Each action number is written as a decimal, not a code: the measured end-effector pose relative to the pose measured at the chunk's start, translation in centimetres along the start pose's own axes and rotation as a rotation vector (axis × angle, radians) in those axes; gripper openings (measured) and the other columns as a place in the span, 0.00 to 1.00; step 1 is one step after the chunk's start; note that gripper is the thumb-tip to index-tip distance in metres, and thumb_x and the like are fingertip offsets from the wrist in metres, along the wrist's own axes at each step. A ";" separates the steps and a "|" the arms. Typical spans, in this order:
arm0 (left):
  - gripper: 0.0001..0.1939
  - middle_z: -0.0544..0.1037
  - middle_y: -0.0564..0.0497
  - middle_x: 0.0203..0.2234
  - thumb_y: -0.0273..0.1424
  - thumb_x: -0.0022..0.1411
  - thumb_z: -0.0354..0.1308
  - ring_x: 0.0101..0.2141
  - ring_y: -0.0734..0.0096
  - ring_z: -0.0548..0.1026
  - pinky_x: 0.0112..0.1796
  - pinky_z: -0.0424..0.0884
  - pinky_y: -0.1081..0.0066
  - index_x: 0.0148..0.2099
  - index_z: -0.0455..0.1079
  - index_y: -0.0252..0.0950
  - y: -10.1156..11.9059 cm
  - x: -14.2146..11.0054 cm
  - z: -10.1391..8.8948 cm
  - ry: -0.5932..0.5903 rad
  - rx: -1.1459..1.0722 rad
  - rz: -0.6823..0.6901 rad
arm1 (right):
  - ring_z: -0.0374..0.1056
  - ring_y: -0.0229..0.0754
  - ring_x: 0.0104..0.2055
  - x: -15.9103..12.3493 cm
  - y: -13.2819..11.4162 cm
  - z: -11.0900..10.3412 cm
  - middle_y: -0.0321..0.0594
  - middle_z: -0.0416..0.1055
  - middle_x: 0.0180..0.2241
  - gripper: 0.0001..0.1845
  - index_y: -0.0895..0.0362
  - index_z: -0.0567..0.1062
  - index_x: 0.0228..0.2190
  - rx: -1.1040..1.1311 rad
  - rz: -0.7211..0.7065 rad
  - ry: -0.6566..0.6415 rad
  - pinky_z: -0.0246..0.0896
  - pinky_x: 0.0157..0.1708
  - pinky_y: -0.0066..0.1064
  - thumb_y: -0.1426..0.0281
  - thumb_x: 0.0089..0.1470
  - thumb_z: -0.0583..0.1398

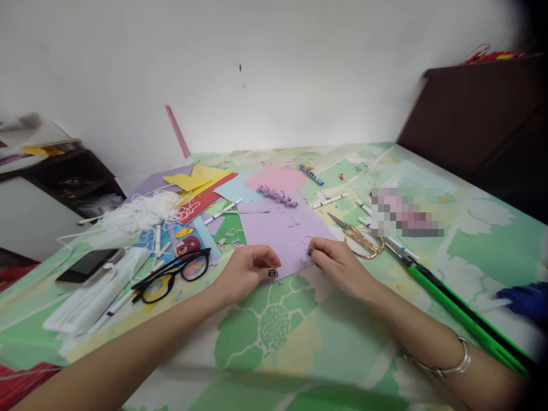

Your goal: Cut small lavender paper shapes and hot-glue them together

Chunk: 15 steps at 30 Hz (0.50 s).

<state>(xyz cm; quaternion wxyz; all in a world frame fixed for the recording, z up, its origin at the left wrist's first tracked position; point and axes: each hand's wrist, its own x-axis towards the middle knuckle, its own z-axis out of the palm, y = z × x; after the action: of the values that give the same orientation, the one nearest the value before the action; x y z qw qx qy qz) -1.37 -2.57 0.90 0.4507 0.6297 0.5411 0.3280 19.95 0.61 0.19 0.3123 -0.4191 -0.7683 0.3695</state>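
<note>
A sheet of light purple paper [282,234] lies between my two hands, with small dark scraps on it. My left hand [250,271] is curled at the paper's near left edge, thumb and fingers brought together; anything in them is too small to make out. At the sheet's right edge, my right hand [336,262] is closed in a pinch on a white string [307,237], whose small loop shows above the fingers. Farther back on the paper rests a twisted purple paper piece [276,196].
Gold-handled scissors [362,237] and a green utility knife [454,302] lie right of my right hand. Black glasses [171,277], a phone [89,266] and a tangle of white string [141,214] are on the left. Behind are coloured sheets [199,180], markers [329,200] and a blue roll [311,174].
</note>
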 end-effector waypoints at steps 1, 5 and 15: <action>0.05 0.77 0.52 0.22 0.23 0.44 0.58 0.25 0.73 0.74 0.27 0.69 0.74 0.27 0.73 0.33 -0.1 -0.1 -0.3 0.012 0.010 0.014 | 0.52 0.35 0.25 0.0 0.1 0.0 0.30 0.54 0.19 0.12 0.56 0.60 0.20 -0.005 0.003 0.006 0.45 0.26 0.29 0.69 0.53 0.51; 0.04 0.75 0.54 0.19 0.24 0.44 0.57 0.24 0.73 0.73 0.27 0.68 0.73 0.27 0.70 0.34 -0.6 0.1 -1.7 0.067 0.041 0.037 | 0.50 0.34 0.23 0.2 0.5 0.0 0.29 0.51 0.19 0.17 0.55 0.58 0.19 -0.001 0.008 0.043 0.43 0.25 0.29 0.63 0.56 0.51; 0.09 0.82 0.47 0.27 0.33 0.46 0.64 0.31 0.61 0.80 0.33 0.74 0.66 0.31 0.74 0.35 -2.0 0.9 -4.6 0.195 0.166 0.012 | 0.66 0.37 0.24 0.5 1.3 -0.2 0.34 0.70 0.21 0.10 0.56 0.69 0.24 0.113 0.036 0.080 0.57 0.27 0.29 0.63 0.50 0.60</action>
<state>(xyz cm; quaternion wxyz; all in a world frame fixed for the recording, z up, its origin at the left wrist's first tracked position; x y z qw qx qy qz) -6.07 -0.74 0.76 0.3403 0.6331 0.6040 0.3444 20.42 1.61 -0.70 0.3591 -0.4289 -0.7257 0.4007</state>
